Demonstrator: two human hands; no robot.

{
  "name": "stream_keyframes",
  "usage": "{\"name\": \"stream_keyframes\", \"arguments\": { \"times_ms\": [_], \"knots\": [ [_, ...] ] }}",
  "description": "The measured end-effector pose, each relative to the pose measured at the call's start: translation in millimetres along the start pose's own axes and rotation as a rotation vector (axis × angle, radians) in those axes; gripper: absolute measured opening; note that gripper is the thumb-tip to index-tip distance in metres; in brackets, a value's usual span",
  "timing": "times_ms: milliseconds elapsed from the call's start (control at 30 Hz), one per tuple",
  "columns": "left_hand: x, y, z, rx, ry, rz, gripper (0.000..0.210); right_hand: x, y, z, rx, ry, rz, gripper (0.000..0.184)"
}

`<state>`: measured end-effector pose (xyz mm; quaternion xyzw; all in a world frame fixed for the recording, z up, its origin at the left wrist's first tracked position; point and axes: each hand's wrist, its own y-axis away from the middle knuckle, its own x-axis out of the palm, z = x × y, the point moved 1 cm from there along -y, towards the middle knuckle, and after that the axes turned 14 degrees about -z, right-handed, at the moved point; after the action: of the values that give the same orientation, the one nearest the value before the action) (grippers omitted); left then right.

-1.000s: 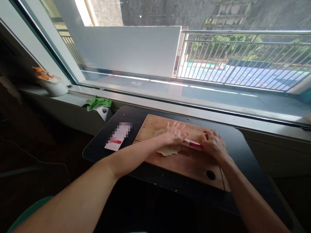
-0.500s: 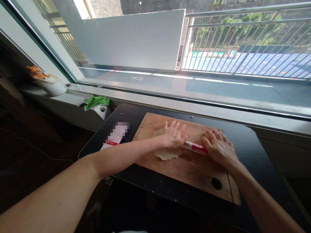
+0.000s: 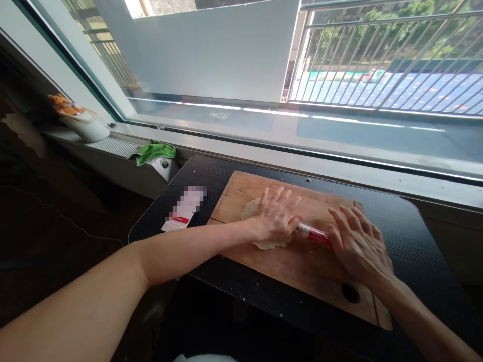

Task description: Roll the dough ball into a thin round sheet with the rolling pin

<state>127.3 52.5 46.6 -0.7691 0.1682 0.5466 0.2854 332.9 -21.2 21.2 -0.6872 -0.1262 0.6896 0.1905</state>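
A thin, ragged-edged sheet of pale dough point(image 3: 269, 243) lies on a wooden cutting board point(image 3: 302, 274). Across it and out to the right runs a slim red and white cylinder point(image 3: 315, 235). My left hand point(image 3: 278, 213) rests palm down over the cylinder's left part, above the dough, fingers spread. Over the right end lies my right hand point(image 3: 360, 244), its fingers apart and slightly bent. Both palms hide the cylinder's ends, and the left hand and forearm cover much of the dough.
The board sits on a black table point(image 3: 400, 221) by a large window. A pale packet with a red band point(image 3: 178, 221), partly blurred out, lies left of the board. On the sill are a green cloth point(image 3: 155, 152) and a white pot point(image 3: 88, 126). Small crumbs dot the table.
The view has shifted, so the board appears farther right. Both hands remain on the cylinder and have come slightly toward me over the board; my left fingers look more lifted.
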Motion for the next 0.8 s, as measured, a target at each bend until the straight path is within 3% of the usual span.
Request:
{"name": "stream_keyframes", "arguments": {
  "times_ms": [67,233,367,467,667,733,800],
  "knots": [
    [1.6,-6.5,1.7,-0.009,-0.005,0.001,0.060,2.0,-5.5,-2.6,-0.007,0.016,0.023,0.057],
    [1.9,-55.8,11.5,-0.183,-0.026,-0.006,0.062,14.1,-52.8,-10.3,0.197,-0.028,0.047,0.062],
    [1.5,-25.8,6.2,-0.097,0.014,0.088,0.063,4.8,-22.7,-4.8,0.114,-0.049,0.073,0.059],
    [2.4,-4.8,4.7,-0.015,0.009,0.053,0.058,-2.6,-0.3,-0.8,-0.017,-0.054,0.002,0.054],
    [6.1,-58.2,15.2,-0.136,-0.044,-0.027,0.057,8.7,-46.9,-8.3,0.164,-0.082,-0.051,0.059],
    [3.9,-53.4,14.0,-0.138,-0.042,-0.005,0.057,7.0,-42.8,-6.1,0.187,-0.075,-0.007,0.059],
    [2.1,-29.9,10.2,-0.071,-0.018,0.051,0.058,1.0,-21.5,-1.0,0.123,-0.064,0.042,0.058]
  ]
}}
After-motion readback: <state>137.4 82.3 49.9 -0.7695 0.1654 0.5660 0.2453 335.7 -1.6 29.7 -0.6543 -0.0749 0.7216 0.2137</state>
